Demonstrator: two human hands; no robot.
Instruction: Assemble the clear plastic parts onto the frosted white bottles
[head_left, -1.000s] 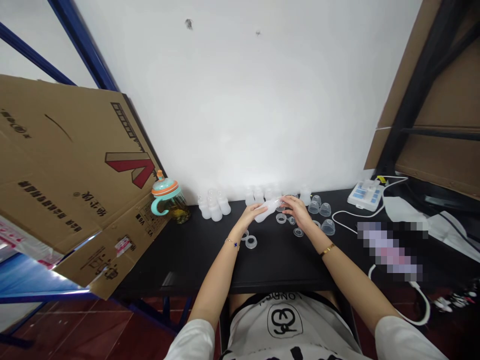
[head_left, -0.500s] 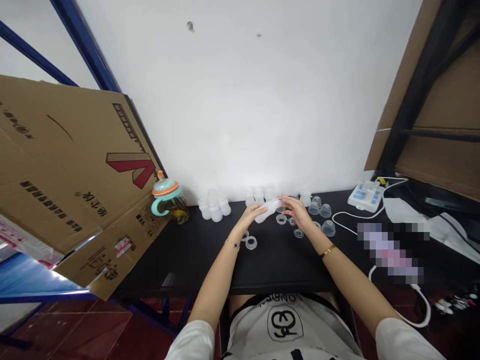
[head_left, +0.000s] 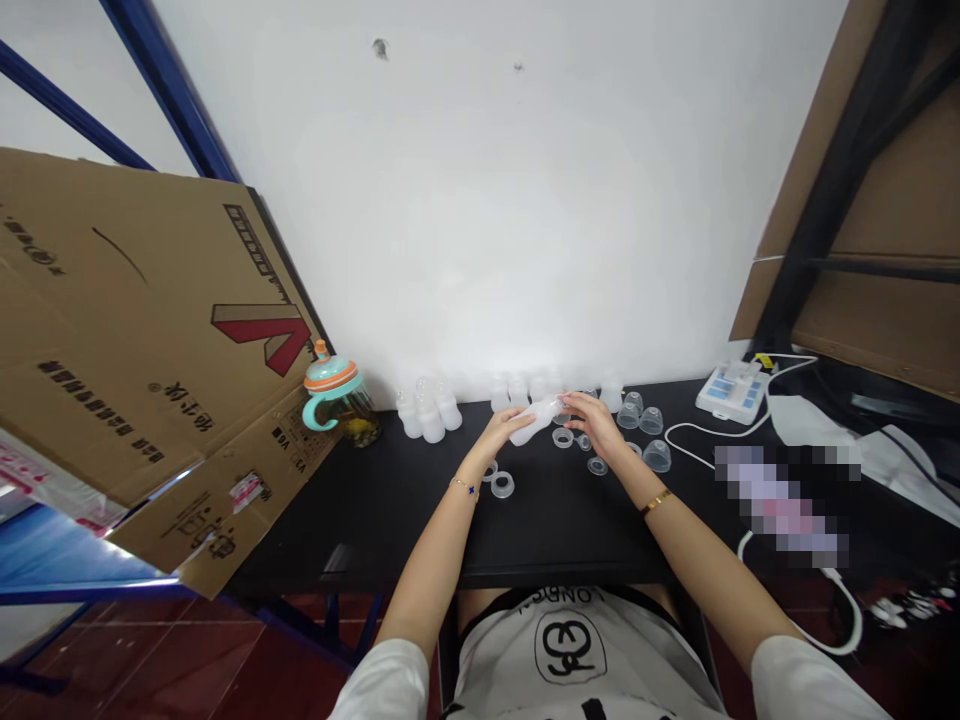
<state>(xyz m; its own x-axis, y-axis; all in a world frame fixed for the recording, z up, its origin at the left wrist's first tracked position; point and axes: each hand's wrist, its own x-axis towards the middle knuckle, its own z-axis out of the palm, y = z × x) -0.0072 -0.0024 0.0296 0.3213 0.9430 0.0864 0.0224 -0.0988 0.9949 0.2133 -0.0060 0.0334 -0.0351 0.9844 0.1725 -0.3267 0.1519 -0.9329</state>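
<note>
A white baby bottle (head_left: 534, 420) lies tilted between my hands above the black table (head_left: 555, 535). My left hand (head_left: 496, 438) is closed around its lower body. At its top end, the fingers of my right hand (head_left: 592, 418) grip the neck; what they pinch there is too small to make out. Below my left hand rests a clear screw ring (head_left: 502, 485), with another partly hidden behind it. Under and beside my right hand are more rings (head_left: 562, 438) and a small clear nipple (head_left: 583, 442). Several clear dome caps (head_left: 657, 456) stand to the right.
Assembled bottles (head_left: 430, 418) stand in a cluster on the left, and more bottles (head_left: 517, 390) line the wall. A teal-lidded jug (head_left: 341, 395) sits by a cardboard box (head_left: 157, 330). On the right are a power strip (head_left: 731, 390), white cables and a pixelated object (head_left: 780, 505).
</note>
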